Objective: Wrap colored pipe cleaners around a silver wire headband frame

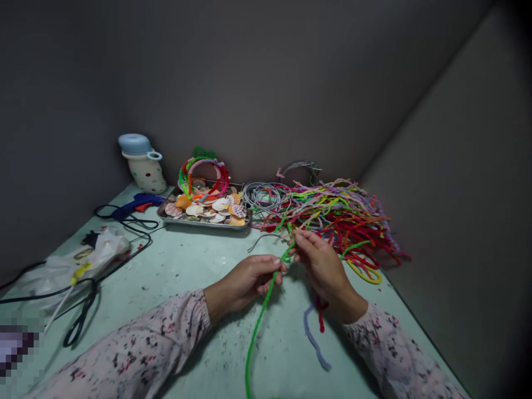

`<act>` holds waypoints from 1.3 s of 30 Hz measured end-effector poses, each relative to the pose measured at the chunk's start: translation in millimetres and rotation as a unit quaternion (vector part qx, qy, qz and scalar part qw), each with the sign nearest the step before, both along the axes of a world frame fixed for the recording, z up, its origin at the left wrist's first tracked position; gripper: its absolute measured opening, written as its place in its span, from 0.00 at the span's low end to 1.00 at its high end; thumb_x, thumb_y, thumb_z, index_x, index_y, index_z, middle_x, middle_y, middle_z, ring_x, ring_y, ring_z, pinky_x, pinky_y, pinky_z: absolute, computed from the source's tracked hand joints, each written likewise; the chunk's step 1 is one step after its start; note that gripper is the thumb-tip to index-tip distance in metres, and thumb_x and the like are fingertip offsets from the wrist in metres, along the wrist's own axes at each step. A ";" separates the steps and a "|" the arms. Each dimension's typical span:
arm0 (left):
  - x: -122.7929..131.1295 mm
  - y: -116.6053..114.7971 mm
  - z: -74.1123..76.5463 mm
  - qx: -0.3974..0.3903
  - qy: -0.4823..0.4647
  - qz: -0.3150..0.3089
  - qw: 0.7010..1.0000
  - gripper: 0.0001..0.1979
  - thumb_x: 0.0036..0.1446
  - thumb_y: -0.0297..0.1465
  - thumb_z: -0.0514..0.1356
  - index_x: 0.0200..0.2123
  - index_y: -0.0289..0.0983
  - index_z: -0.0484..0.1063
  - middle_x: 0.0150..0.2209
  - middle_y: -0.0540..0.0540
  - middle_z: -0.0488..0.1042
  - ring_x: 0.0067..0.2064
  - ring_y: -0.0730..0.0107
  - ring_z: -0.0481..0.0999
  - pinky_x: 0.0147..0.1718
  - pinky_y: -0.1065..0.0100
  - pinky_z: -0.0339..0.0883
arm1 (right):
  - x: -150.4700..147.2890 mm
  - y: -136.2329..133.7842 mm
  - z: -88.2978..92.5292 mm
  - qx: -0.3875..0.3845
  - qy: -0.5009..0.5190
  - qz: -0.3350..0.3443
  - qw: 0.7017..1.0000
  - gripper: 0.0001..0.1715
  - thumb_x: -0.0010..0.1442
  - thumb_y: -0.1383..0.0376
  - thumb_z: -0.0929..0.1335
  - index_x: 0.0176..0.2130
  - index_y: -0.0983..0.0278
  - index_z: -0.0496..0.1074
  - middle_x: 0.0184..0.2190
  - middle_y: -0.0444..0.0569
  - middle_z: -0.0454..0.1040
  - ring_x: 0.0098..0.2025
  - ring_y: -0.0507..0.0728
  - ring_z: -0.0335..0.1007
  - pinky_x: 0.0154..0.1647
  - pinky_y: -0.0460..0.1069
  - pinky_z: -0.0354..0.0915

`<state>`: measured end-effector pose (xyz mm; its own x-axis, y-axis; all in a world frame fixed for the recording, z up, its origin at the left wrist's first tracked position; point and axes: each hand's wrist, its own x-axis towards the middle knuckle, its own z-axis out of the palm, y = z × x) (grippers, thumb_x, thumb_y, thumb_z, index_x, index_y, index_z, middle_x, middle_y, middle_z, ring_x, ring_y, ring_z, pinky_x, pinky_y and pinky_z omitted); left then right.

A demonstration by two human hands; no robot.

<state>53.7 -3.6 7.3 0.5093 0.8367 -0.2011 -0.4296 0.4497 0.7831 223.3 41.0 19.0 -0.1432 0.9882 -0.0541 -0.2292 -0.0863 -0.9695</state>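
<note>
Left hand (251,277) and right hand (320,263) each have a grip closed, thumb against fingers, on one green fuzzy strand (261,317), which bunches in the narrow gap between them. Its tail drops toward seven o'clock, past the near edge of view. From the hands, a thin grey wire (266,235) curves out at ten o'clock; whether it meets the strand is too small to tell. A lavender strand (308,330) lies at five o'clock on the table (187,266). At one o'clock spreads a heap of coloured strands (332,208), with a grey wire coil (249,199) at eleven. Around ten sits a metal tray (199,223) of shells (220,205), with fuzzy rings (226,178) standing on them.
</note>
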 end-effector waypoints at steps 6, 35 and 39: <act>-5.7 7.1 -2.4 -0.010 0.025 0.043 0.999 0.11 0.56 0.35 0.62 0.34 0.31 0.74 0.22 0.52 0.66 0.18 0.85 0.57 0.16 0.78 0.45 | 5.1 22.9 15.9 0.016 -0.035 0.032 0.999 0.16 0.51 0.54 0.73 0.32 0.64 0.74 0.27 0.44 0.74 0.26 0.49 0.69 0.23 0.42 0.61; -19.4 25.0 -11.1 0.038 0.078 0.099 0.991 0.15 0.56 0.40 0.61 0.33 0.32 0.70 0.19 0.56 0.60 0.17 0.84 0.51 0.17 0.76 0.40 | -14.6 44.9 -15.3 0.051 0.026 0.048 0.997 0.20 0.55 0.49 0.70 0.38 0.61 0.72 0.29 0.43 0.73 0.23 0.48 0.66 0.20 0.43 0.58; -16.7 23.9 -16.2 0.054 0.096 0.096 0.989 0.15 0.58 0.41 0.59 0.33 0.32 0.70 0.19 0.55 0.62 0.17 0.84 0.53 0.17 0.76 0.41 | -16.6 37.0 -17.6 0.026 0.013 0.138 0.990 0.21 0.55 0.52 0.70 0.44 0.61 0.73 0.29 0.43 0.73 0.23 0.48 0.67 0.20 0.43 0.58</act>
<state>37.0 20.3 -8.9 0.2994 0.9366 -0.1820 -0.3385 0.2826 0.8975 206.7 78.0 1.4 -0.4089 0.9126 0.0024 -0.2282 -0.0997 -0.9685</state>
